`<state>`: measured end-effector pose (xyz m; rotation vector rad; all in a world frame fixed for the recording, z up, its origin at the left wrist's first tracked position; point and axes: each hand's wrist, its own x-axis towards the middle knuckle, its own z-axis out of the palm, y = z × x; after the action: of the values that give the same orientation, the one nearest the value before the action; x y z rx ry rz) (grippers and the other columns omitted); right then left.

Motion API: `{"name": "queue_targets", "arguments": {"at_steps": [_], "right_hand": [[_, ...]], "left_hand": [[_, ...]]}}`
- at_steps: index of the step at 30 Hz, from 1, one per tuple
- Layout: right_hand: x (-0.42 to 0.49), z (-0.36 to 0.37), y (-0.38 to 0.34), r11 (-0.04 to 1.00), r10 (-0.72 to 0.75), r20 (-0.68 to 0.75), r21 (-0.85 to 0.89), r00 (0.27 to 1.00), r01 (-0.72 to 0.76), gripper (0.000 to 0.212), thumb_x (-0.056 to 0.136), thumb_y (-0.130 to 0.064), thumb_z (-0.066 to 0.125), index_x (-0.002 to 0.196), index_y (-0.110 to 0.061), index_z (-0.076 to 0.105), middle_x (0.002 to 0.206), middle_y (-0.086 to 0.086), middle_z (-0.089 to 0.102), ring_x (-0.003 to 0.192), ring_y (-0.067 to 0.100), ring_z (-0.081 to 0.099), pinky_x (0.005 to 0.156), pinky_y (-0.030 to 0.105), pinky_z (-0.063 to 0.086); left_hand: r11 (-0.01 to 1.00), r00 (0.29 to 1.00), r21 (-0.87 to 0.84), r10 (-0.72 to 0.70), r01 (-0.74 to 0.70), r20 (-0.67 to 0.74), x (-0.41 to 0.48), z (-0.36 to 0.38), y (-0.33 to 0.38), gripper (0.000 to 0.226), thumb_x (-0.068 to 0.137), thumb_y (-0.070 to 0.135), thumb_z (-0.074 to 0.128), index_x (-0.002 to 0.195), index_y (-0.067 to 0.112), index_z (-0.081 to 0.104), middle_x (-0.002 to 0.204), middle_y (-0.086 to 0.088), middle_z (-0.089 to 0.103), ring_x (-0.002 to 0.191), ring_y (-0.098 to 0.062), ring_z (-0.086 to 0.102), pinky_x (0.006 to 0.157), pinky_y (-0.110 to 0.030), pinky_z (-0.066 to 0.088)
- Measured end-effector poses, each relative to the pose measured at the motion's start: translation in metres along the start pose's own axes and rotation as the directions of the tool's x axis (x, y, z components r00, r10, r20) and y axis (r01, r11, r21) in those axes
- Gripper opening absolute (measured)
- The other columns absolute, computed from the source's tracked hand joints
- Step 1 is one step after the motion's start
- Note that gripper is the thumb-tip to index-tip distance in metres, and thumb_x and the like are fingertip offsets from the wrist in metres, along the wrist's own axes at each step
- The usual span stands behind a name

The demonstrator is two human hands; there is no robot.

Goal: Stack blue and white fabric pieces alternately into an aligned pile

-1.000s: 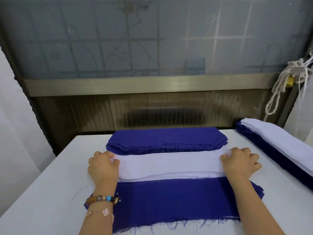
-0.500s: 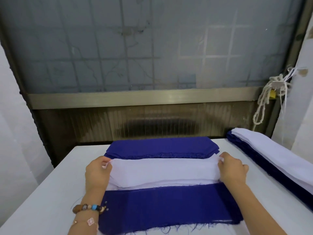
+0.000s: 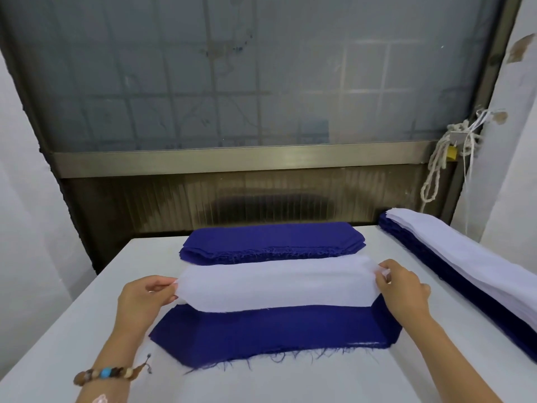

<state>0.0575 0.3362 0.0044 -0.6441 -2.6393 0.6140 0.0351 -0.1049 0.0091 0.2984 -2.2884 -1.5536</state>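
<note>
Head view: left hand (image 3: 145, 298) & right hand (image 3: 404, 289) each pinch one end of the white piece (image 3: 276, 283), held taut just above the far edge of the near blue piece (image 3: 276, 330), mid bench (image 3: 87, 344). To do it well, imo: even tension, bring it nearer, match ends & long edges w/ the blue, lower flat w/o wrinkles. White looks thin, smooth; blue is dark w/ a frayed near edge. Blue stack (image 3: 270, 242) far; mixed pile (image 3: 465, 271) right.
</note>
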Motion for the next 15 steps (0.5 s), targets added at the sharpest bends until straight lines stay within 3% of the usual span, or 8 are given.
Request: {"name": "queue_targets", "arguments": {"at_steps": [4,7,10,15], "right_hand": [[-0.014,-0.004,0.006,1.000,-0.007,0.033,-0.015,0.999,0.007,0.024,0.101,-0.029,0.039,0.120,-0.024,0.053,0.093,0.000,0.062,0.092,0.021,0.054,0.080,0.032,0.027],[-0.024,-0.003,0.010,1.000,-0.003,0.034,0.013,0.999,0.003,0.023,0.101,-0.029,0.039,0.118,-0.024,0.053,0.090,0.000,0.061,0.089,0.020,0.053,0.081,0.032,0.027],[-0.032,0.002,0.017,0.997,0.004,0.044,0.078,0.999,-0.007,0.022,0.101,-0.027,0.038,0.115,-0.022,0.055,0.086,0.001,0.061,0.089,0.022,0.054,0.082,0.034,0.028],[-0.036,0.005,0.021,0.996,-0.004,0.030,0.092,1.000,0.001,0.019,0.101,-0.025,0.038,0.111,-0.023,0.054,0.075,0.000,0.060,0.084,0.023,0.055,0.081,0.034,0.027]], "left_hand": [[0.999,0.997,-0.026,-0.043,0.045,0.060,-0.010,-0.015,-0.010,0.013,0.083,0.004,0.073,0.080,0.016,0.075,0.073,-0.004,0.073,0.074,-0.025,0.070,0.071,-0.032,0.056],[0.998,0.994,-0.001,-0.064,0.065,0.087,-0.016,-0.020,-0.019,0.011,0.082,0.005,0.073,0.078,0.015,0.077,0.069,0.001,0.073,0.069,-0.019,0.069,0.065,-0.025,0.054],[0.995,0.986,-0.016,-0.090,0.093,0.138,-0.022,-0.022,-0.027,0.013,0.082,0.005,0.074,0.074,0.015,0.077,0.069,-0.006,0.072,0.064,-0.021,0.066,0.070,-0.029,0.052],[0.996,0.981,0.026,-0.086,0.083,0.176,-0.028,-0.021,-0.032,0.007,0.084,0.008,0.072,0.082,0.014,0.076,0.068,-0.003,0.071,0.061,-0.016,0.065,0.066,-0.023,0.047]]}}
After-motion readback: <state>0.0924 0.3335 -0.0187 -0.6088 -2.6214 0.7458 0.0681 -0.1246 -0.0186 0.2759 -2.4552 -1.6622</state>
